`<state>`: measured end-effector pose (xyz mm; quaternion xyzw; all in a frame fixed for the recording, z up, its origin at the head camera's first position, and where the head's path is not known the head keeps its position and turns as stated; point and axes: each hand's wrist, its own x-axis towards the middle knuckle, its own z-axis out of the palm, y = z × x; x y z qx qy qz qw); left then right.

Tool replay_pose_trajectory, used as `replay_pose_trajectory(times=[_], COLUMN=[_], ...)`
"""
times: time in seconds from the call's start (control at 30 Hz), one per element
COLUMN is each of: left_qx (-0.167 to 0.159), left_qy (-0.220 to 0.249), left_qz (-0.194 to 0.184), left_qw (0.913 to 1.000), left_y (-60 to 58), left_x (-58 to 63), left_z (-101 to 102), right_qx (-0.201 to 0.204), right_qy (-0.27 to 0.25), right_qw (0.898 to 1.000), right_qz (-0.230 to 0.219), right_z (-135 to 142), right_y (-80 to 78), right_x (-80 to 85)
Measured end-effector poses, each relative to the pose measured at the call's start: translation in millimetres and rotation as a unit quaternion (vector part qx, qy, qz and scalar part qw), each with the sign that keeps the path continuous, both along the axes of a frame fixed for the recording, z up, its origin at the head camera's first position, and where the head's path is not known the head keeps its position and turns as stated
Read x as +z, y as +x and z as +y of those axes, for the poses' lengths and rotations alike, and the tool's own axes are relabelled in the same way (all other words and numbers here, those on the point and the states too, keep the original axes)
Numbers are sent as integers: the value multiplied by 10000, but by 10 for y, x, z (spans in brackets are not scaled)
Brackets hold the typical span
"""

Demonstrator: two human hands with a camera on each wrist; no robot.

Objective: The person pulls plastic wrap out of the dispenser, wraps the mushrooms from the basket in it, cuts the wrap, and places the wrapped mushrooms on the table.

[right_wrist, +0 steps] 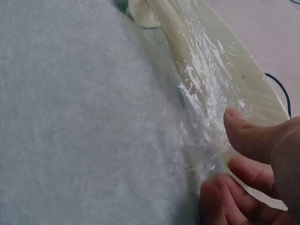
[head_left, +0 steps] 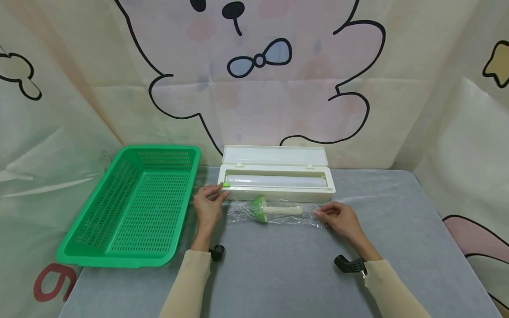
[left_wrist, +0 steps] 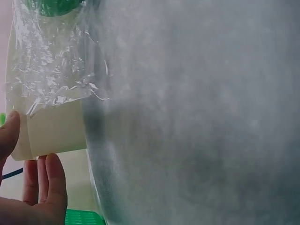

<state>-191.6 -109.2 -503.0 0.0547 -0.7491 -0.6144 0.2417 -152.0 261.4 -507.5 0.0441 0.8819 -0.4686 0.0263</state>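
Note:
A white cling film dispenser [head_left: 278,194] stands at the back of the table with its lid raised and a roll inside. My left hand [head_left: 208,205] holds its left end, thumb near the green slider [head_left: 226,184]. Before the dispenser lies clear cling film [head_left: 240,212] around an item with a green flared end [head_left: 259,209] and a pale stem; its kind is unclear. At the film's right end is my right hand [head_left: 339,218], thumb and curled fingers at the film's edge. In the right wrist view the film [right_wrist: 206,70] reaches the fingertips [right_wrist: 236,164].
On the left stands a green slotted plastic basket [head_left: 171,256], close to my left hand. A grey cloth [head_left: 278,274] covers the table. Behind it hangs a printed curtain [head_left: 254,101]. Black straps with small devices [head_left: 350,264] sit on both wrists.

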Motion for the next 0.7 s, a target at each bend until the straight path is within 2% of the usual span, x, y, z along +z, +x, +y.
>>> replay_pose_trajectory(times=[0.1, 0.17, 0.23, 0.3, 0.37, 0.43, 0.57, 0.7], left_qx=[-65, -125, -228, -397, -576, -736, -899, -889], left_qy=[-43, -95, -135, -113, -57, 59, 387, 442], left_qz=[-82, -195, -332, -479, -568, -593, -629, -784], left_qw=[9999, 9997, 9991, 9980, 9967, 9955, 9932, 9920], left_y=[-4, -4, -1, -5, -17, -36, -62, -65], left_x=[-3, 1, 13, 14, 5, -13, -38, -39], left_z=[-3, -15, -33, -56, -77, -97, -128, -143], right_qx=[-347, -664, -823, -767, -495, -109, 741, 1544], right_qy=[636, 1088, 1249, 1298, 1242, 1107, 936, 1109], right_qw=[9964, 9878, 9788, 9701, 9646, 9631, 9642, 9570], right_qz=[448, 890, 1401, 1900, 2273, 2451, 2370, 2190], right_z=[-32, -92, -182, -282, -393, -524, -839, -1163], right_y=[32, 54, 63, 49, 6, -63, -244, -447], right_x=[100, 184, 270, 342, 410, 471, 583, 652])
